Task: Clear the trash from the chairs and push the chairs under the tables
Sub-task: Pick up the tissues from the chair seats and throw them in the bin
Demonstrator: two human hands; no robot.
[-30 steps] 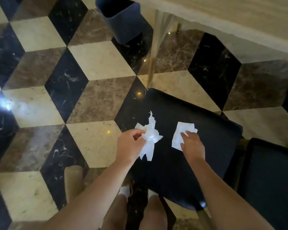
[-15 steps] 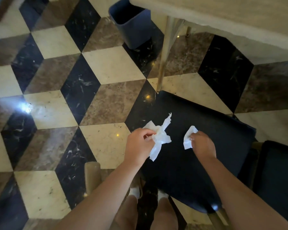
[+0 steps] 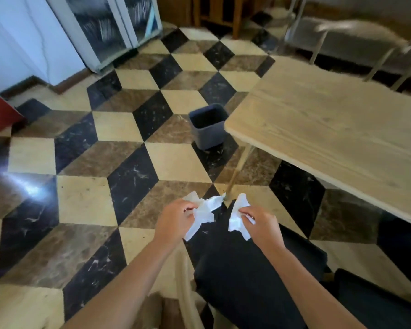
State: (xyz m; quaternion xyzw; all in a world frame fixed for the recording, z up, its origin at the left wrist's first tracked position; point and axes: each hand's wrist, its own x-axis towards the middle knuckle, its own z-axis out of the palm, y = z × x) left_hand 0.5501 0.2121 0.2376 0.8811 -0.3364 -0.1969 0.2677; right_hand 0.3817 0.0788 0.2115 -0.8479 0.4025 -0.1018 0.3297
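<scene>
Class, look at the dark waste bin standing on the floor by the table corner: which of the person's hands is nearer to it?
Left, marginally. The left hand is below the bin and slightly leftward; the right hand is below and further rightward.

Both arms reach forward; the left hand and the right hand are each closed in a pinch.

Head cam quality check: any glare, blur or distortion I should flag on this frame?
Head view: bright glare blooms on the glossy floor tiles at left; motion blur smears the cabinet and metal bench up top; wide-angle bending curves the wooden table edge. Both hands, their tissues and the bin stay reasonably sharp.
</scene>
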